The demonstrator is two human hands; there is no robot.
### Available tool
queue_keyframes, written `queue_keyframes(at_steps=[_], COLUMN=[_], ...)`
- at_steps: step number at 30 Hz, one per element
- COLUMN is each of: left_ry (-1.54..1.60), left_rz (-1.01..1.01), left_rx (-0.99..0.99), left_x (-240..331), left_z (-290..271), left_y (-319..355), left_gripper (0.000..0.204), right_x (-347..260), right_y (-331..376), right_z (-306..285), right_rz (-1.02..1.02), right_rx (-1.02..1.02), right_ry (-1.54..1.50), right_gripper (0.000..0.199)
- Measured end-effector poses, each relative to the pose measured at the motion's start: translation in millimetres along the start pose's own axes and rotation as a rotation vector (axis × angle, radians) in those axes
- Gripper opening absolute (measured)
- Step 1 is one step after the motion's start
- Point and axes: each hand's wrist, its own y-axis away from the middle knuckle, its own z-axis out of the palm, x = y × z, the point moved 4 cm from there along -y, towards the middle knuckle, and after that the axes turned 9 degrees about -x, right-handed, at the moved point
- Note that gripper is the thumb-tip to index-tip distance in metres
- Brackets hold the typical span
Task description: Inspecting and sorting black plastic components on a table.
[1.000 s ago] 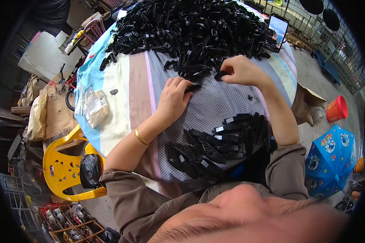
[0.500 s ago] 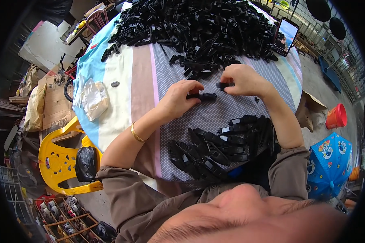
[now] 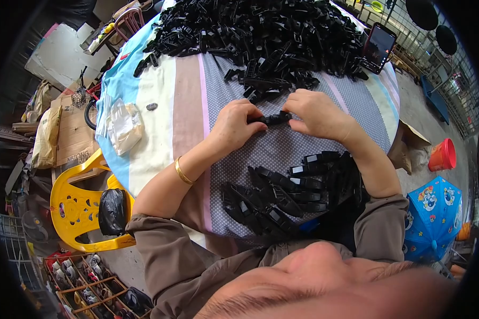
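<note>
A slim black plastic part (image 3: pixel 274 118) spans the space between my two hands over the dotted cloth. My left hand (image 3: pixel 233 125) is closed round its left end, thumb below and fingers above. At its right end, my right hand (image 3: pixel 320 114) pinches with thumb and fingertips; the small black piece it grips is mostly hidden by the fingers. Just beyond my hands rises a large heap of similar black plastic parts (image 3: pixel 255 37). Closer to my body, several black parts (image 3: pixel 287 194) lie in rough rows, some with pale rectangular patches.
A striped and dotted cloth (image 3: pixel 188 95) covers the table. A phone (image 3: pixel 379 48) stands upright at the far right. On the left lie a clear plastic bag (image 3: pixel 125 127) and a small grey oval item (image 3: pixel 152 106). Around the table are a yellow chair (image 3: pixel 72 212), red bucket (image 3: pixel 442 154) and blue umbrella (image 3: pixel 434 218).
My right hand has moved left and brought its small black piece against the end of the part in my left hand. The phone screen has turned from bright to dark.
</note>
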Motion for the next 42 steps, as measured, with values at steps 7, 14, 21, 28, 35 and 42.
queue_keyframes(at_steps=[7,14,21,28,35,42], left_ry=[-0.004,-0.023,0.007,0.033,0.078,-0.18], left_rz=[0.005,-0.003,-0.018,-0.036,0.098,0.22], left_rx=[0.0,0.018,0.008,-0.004,-0.031,0.224], left_x=[0.7,1.5,2.6,0.5,4.3,8.8], left_z=[0.8,0.6,-0.7,0.3,3.9,-8.1], left_y=[-0.8,0.0,0.3,-1.8,-5.4,-13.7], left_gripper=[0.026,0.025,0.026,0.026,0.023,0.029], right_x=[-2.5,-6.8,6.1,13.3,10.4,26.6], right_y=[-7.1,-10.2,-1.7,-2.8,-8.0,-14.0], right_z=[11.9,12.7,-0.4,-2.1,13.6,4.8], right_rz=[-0.092,-0.131,-0.063,0.034,-0.094,-0.047], right_rx=[0.203,0.191,0.15,-0.004,0.06,0.387], right_ry=[-0.074,-0.107,-0.078,-0.101,-0.211,-0.027], right_gripper=[0.021,0.02,0.02,0.014,0.018,0.026])
